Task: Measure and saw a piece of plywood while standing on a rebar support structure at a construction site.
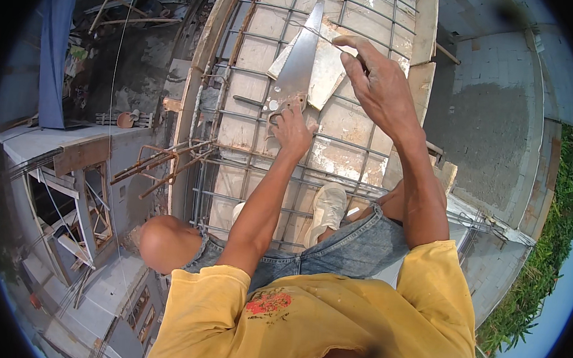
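Observation:
My left hand (292, 129) grips the wooden handle of a hand saw (300, 58), whose blade points away from me, narrowing toward its tip. Under the blade lie pale, rough-edged flat sheets (327, 73), resting on the rebar grid (348, 143). My right hand (383, 86) is raised to the right of the saw, index finger and thumb curled together. A thin dark wire (309, 28) runs from these fingertips leftward across the blade near its tip. The right hand's other fingers are bent and partly hidden.
Timber formwork boards (205, 56) border the rebar on both sides, with worn plywood beneath. Bent rebar ends (163, 165) jut out at the left. My shoes (327, 211) stand among the bars. Lower building parts (74, 218) drop away left; a grey block wall (494, 113) is right.

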`<move>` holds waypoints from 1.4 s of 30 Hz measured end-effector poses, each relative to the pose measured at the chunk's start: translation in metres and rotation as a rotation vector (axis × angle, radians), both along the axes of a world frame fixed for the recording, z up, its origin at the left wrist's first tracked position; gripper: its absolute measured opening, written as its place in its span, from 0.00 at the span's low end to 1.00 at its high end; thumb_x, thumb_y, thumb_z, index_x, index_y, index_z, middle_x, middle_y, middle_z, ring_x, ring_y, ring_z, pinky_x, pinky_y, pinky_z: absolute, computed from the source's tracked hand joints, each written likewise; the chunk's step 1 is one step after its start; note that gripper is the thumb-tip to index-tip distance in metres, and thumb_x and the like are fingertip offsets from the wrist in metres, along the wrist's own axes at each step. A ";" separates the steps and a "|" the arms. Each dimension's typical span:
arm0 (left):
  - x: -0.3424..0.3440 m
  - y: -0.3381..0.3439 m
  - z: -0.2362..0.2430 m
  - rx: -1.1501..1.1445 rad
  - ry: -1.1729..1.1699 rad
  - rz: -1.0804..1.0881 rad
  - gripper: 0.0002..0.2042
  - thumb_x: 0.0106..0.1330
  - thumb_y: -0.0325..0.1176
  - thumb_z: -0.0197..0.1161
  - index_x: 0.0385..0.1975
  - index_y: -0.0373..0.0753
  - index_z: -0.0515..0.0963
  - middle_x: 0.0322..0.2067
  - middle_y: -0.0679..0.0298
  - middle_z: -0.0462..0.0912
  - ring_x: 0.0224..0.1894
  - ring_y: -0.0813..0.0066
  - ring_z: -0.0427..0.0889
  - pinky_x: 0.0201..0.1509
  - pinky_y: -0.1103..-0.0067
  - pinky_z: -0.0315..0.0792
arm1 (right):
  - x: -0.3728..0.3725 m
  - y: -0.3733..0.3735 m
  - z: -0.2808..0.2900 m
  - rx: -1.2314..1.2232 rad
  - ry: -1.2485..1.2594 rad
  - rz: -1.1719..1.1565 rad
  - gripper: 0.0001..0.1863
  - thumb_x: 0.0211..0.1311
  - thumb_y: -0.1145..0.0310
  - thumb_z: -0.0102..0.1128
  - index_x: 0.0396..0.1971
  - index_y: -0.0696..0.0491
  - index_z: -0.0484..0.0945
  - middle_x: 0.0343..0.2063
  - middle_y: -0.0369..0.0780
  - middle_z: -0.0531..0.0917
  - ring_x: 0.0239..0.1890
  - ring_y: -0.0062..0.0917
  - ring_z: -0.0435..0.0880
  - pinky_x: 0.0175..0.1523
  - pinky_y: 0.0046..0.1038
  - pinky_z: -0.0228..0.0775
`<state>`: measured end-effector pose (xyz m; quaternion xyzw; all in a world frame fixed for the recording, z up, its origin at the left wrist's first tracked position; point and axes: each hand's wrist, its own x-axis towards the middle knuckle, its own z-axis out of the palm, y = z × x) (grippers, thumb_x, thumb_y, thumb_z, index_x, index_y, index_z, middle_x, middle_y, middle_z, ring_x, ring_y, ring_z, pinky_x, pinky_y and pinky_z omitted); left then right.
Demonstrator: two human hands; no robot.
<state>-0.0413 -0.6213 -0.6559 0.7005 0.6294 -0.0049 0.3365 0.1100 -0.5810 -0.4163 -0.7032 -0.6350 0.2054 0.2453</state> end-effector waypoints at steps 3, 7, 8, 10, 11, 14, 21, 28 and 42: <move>0.010 0.001 0.009 0.192 -0.043 0.104 0.39 0.63 0.49 0.72 0.72 0.43 0.65 0.57 0.54 0.75 0.57 0.47 0.75 0.58 0.50 0.70 | -0.001 -0.005 0.003 -0.068 -0.046 -0.003 0.14 0.76 0.60 0.56 0.55 0.45 0.81 0.18 0.47 0.82 0.28 0.45 0.85 0.39 0.46 0.74; 0.001 0.045 0.076 0.124 -0.726 0.473 0.29 0.76 0.51 0.59 0.69 0.38 0.68 0.58 0.56 0.78 0.59 0.59 0.76 0.59 0.62 0.73 | -0.013 -0.007 -0.008 -0.198 0.209 -0.078 0.15 0.76 0.61 0.55 0.54 0.49 0.81 0.23 0.48 0.83 0.28 0.40 0.85 0.39 0.43 0.73; -0.002 0.060 0.099 -0.111 -1.167 0.660 0.30 0.78 0.52 0.56 0.69 0.36 0.67 0.58 0.55 0.78 0.60 0.63 0.77 0.59 0.65 0.74 | -0.022 -0.007 -0.015 -0.188 0.306 -0.079 0.15 0.76 0.61 0.55 0.54 0.51 0.81 0.24 0.48 0.83 0.27 0.39 0.85 0.39 0.42 0.73; -0.019 0.088 0.141 -0.272 -1.603 0.608 0.31 0.79 0.53 0.54 0.68 0.33 0.65 0.59 0.54 0.78 0.60 0.66 0.78 0.59 0.70 0.77 | -0.043 -0.008 -0.033 -0.259 0.449 -0.056 0.17 0.76 0.59 0.55 0.52 0.56 0.79 0.28 0.47 0.84 0.29 0.32 0.85 0.40 0.37 0.74; -0.027 0.104 0.158 -0.293 -1.545 0.572 0.30 0.79 0.52 0.54 0.68 0.32 0.65 0.56 0.55 0.80 0.58 0.65 0.80 0.58 0.69 0.79 | -0.053 -0.010 -0.041 -0.236 0.547 -0.045 0.17 0.77 0.59 0.55 0.52 0.57 0.79 0.28 0.46 0.84 0.30 0.30 0.85 0.40 0.35 0.74; -0.054 0.122 0.199 -0.252 -1.545 0.367 0.28 0.81 0.50 0.52 0.67 0.32 0.65 0.47 0.58 0.84 0.51 0.68 0.84 0.56 0.70 0.82 | -0.075 -0.013 -0.053 -0.307 0.764 -0.052 0.22 0.76 0.54 0.58 0.54 0.58 0.78 0.34 0.44 0.87 0.37 0.25 0.86 0.45 0.29 0.77; -0.140 0.099 0.265 0.036 -1.370 0.497 0.25 0.84 0.46 0.48 0.68 0.31 0.64 0.23 0.74 0.64 0.24 0.90 0.60 0.29 0.88 0.62 | -0.063 0.002 -0.072 -0.246 1.176 -0.155 0.30 0.71 0.57 0.67 0.65 0.58 0.70 0.50 0.44 0.86 0.52 0.25 0.85 0.62 0.30 0.79; -0.193 0.081 0.283 0.080 -1.335 0.498 0.19 0.84 0.43 0.47 0.62 0.35 0.70 0.22 0.75 0.64 0.20 0.92 0.56 0.22 0.89 0.53 | -0.081 0.001 -0.196 -0.443 0.768 -0.226 0.21 0.68 0.76 0.61 0.60 0.60 0.75 0.44 0.44 0.85 0.40 0.26 0.85 0.45 0.27 0.79; -0.202 0.068 0.291 0.240 -1.130 0.424 0.16 0.81 0.37 0.56 0.59 0.32 0.77 0.29 0.70 0.80 0.24 0.94 0.66 0.22 0.92 0.57 | -0.101 -0.067 -0.321 -0.528 0.468 -0.724 0.39 0.56 0.55 0.76 0.63 0.61 0.73 0.56 0.54 0.82 0.59 0.44 0.81 0.65 0.39 0.71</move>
